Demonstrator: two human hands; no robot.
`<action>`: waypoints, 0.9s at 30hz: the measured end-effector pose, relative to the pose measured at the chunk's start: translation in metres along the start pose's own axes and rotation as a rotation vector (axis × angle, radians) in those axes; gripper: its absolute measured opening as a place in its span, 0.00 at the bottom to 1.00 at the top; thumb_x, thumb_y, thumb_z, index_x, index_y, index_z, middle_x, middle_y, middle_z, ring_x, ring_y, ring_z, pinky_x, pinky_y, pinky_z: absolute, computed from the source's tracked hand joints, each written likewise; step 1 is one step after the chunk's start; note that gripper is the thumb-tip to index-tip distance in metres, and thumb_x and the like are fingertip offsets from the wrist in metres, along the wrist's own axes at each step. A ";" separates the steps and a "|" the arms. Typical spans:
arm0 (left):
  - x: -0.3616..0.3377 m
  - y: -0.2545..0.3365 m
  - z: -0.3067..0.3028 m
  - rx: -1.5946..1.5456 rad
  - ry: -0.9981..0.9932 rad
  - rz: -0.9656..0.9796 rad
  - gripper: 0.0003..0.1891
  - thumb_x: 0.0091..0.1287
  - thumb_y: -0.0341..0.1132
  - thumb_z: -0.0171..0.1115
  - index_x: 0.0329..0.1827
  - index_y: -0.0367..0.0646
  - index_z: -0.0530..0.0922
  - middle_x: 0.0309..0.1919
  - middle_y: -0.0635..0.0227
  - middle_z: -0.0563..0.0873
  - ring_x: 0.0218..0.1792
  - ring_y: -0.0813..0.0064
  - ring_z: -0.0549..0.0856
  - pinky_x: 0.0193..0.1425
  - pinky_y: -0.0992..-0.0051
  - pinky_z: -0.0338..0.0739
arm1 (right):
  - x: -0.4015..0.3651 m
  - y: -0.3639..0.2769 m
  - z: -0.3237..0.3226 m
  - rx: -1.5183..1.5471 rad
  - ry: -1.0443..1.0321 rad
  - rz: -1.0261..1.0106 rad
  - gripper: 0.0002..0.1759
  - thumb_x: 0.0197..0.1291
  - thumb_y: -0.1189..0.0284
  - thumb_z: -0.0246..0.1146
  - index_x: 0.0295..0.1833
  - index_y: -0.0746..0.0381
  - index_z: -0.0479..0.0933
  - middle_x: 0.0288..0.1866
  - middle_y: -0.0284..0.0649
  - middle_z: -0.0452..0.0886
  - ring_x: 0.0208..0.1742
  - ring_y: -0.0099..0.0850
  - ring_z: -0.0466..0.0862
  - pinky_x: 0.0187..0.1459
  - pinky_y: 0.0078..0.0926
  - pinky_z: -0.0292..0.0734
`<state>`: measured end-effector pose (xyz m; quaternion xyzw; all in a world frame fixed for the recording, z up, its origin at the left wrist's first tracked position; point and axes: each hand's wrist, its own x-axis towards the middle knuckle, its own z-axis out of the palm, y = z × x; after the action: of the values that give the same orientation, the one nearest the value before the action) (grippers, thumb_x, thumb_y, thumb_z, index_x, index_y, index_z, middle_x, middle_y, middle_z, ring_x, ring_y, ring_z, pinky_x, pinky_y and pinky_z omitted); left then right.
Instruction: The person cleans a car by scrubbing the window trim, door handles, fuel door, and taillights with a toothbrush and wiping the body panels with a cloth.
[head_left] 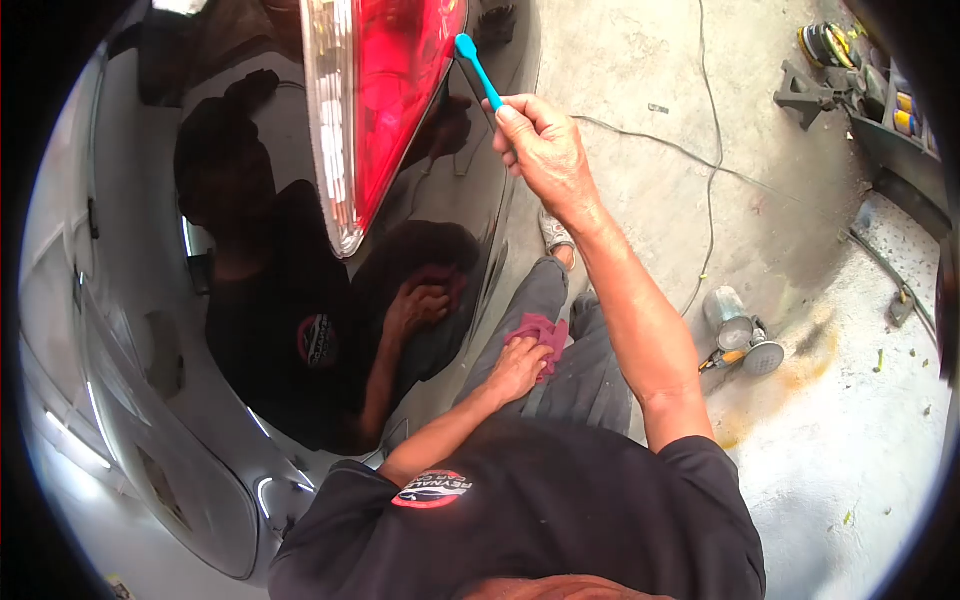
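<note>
Right hand: the right hand [545, 155] is stretched forward, fingers closed around the handle of a blue toothbrush [479, 72].
Toothbrush: its head is at the edge of the red part of the tail light [405, 80]; whether it touches, I cannot tell.
Left hand: the left hand [516, 371] rests on the thigh, fingers curled over a bunched maroon cloth [541, 333], gripping it.
Car: the glossy dark body [290, 425] surrounds the tail light and mirrors the person and the cloth.
Clothes: black shirt [580, 500] with a round badge, grey trousers [592, 365].
Floor: pale concrete floor [630, 60], crossed by dark cords [719, 165]; a metal cup [724, 304] lies near the right elbow.
</note>
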<state>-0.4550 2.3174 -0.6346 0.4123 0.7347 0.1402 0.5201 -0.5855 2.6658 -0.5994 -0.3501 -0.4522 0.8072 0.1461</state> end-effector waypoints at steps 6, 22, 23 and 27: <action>0.003 0.032 -0.023 -0.008 0.134 -0.017 0.14 0.68 0.30 0.67 0.57 0.44 0.85 0.45 0.58 0.82 0.52 0.51 0.80 0.58 0.55 0.76 | -0.026 -0.030 0.008 0.256 0.014 0.173 0.17 0.81 0.61 0.58 0.59 0.64 0.79 0.30 0.31 0.80 0.26 0.19 0.78 0.27 0.18 0.76; 0.097 0.185 -0.248 1.256 0.255 -0.102 0.18 0.67 0.40 0.58 0.55 0.41 0.84 0.68 0.53 0.79 0.74 0.57 0.72 0.79 0.54 0.60 | -0.057 -0.063 -0.246 -0.364 0.066 0.285 0.13 0.77 0.64 0.61 0.46 0.63 0.81 0.25 0.25 0.71 0.23 0.16 0.68 0.24 0.20 0.64; 0.108 0.174 -0.255 1.379 0.243 0.003 0.18 0.68 0.42 0.55 0.54 0.43 0.84 0.68 0.55 0.80 0.76 0.59 0.70 0.83 0.54 0.54 | -0.071 -0.061 -0.282 -0.412 0.103 0.318 0.13 0.77 0.64 0.61 0.45 0.63 0.80 0.25 0.25 0.70 0.23 0.15 0.68 0.24 0.20 0.64; 0.174 0.193 -0.308 1.439 0.460 0.080 0.15 0.68 0.40 0.56 0.51 0.44 0.83 0.60 0.55 0.82 0.69 0.56 0.76 0.81 0.53 0.60 | -0.119 -0.096 -0.384 -0.502 0.224 0.397 0.12 0.78 0.64 0.58 0.47 0.63 0.78 0.24 0.28 0.73 0.21 0.16 0.71 0.19 0.20 0.64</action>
<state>-0.6580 2.6369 -0.4959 0.6366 0.7197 -0.2727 -0.0492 -0.2405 2.8940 -0.6004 -0.5430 -0.5409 0.6399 -0.0557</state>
